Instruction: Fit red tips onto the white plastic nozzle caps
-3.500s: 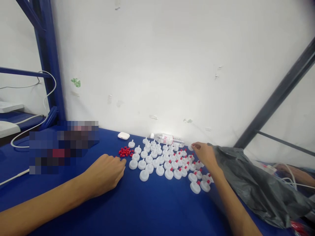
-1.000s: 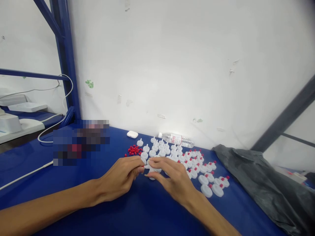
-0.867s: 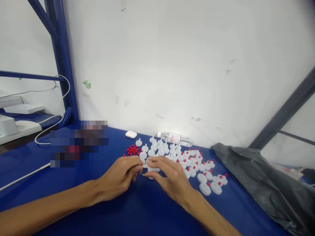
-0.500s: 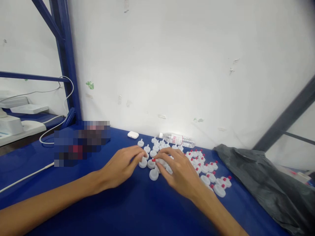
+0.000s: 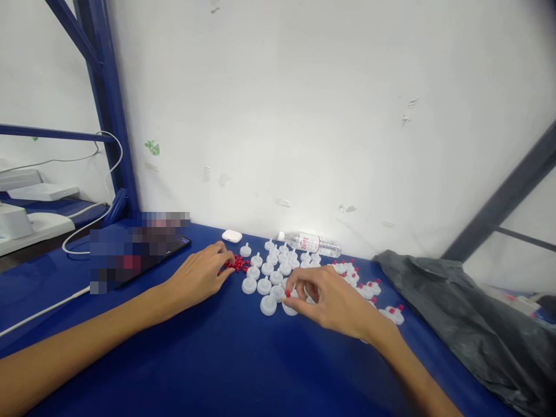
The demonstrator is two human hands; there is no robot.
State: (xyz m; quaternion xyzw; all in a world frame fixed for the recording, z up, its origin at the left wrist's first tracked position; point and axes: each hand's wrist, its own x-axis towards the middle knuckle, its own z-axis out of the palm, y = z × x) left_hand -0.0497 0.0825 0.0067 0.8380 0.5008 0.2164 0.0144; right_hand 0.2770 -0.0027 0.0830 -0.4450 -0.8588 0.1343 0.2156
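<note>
My left hand reaches over the left edge of a small pile of red tip caps, its thumb and index finger apart with some caps between them. My right hand pinches a red tip cap between thumb and index finger, over a white nozzle lid. I cannot tell whether that cap sits on the lid's tip. Bare white nozzle lids stand upright between the two hands. Beyond my right hand, lids with red tips are grouped, partly hidden by that hand.
A clear plastic bottle lies along the wall, with a white rounded case to its left. A phone lies at the left, partly blurred out. Dark grey cloth covers the right side; a white cable crosses the left.
My left hand has moved left from the white lids to the red caps, uncovering the pile. My right hand has shifted slightly right and nearer with the red tip cap at its fingertips.
</note>
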